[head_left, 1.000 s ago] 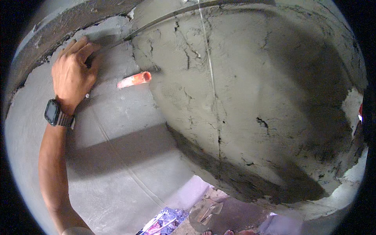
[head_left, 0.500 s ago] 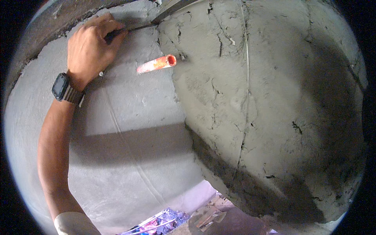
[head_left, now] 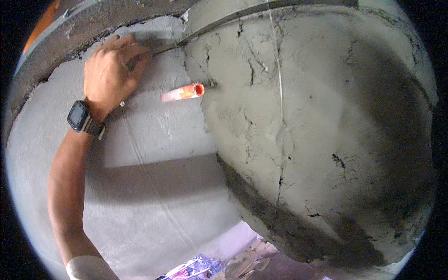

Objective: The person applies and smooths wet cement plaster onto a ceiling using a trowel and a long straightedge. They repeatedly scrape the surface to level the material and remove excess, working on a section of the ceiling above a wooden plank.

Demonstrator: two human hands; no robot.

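My left hand is raised at the upper left, its fingers bent around the near end of a long grey straightedge. The fingers hide that end in part. From there the straightedge runs right along the top of the wet mortar, which is rough and cracked in places. A dark watch sits on my left wrist. Right of the hand, a short orange pipe sticks out of the smooth grey wall. My right hand does not show.
A taut string runs down over the mortar. Another thin line runs down the smooth wall from a small pale nail head beside my wrist. A concrete ledge crosses the upper left. Blue and pink items lie far below.
The wall, pipe and left hand all appear lower in the picture as the view has tilted up. More of the straightedge shows. The left hand keeps its place at the straightedge's end.
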